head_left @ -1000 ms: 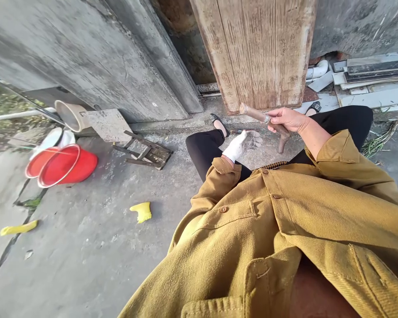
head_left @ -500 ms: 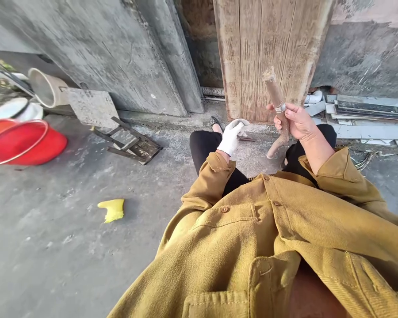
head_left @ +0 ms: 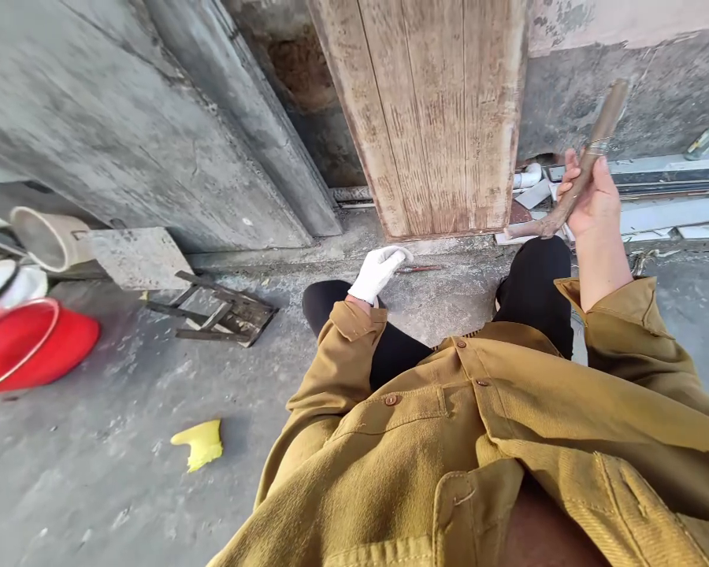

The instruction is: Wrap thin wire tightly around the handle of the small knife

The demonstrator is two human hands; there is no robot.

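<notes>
My bare right hand is closed around a bent wooden branch, held up to the right above my knee. Thin wire is wound around the branch just above my fingers. The branch tilts up to the right, and its crooked lower end points left. My left hand, in a white glove, is curled closed over my other knee. A thin reddish thing shows just beyond its fingertips; I cannot tell whether the glove grips it or it lies on the ground.
A wooden plank door stands against the wall ahead. To the left are a small wooden stool on its side, a red basin and a pale bucket. A yellow glove-like piece lies on the concrete. Stacked strips lie at right.
My right hand has moved right with the branch, which has swung from leaning left to leaning right. My gloved hand stays low over the knee. The whole view has shifted.
</notes>
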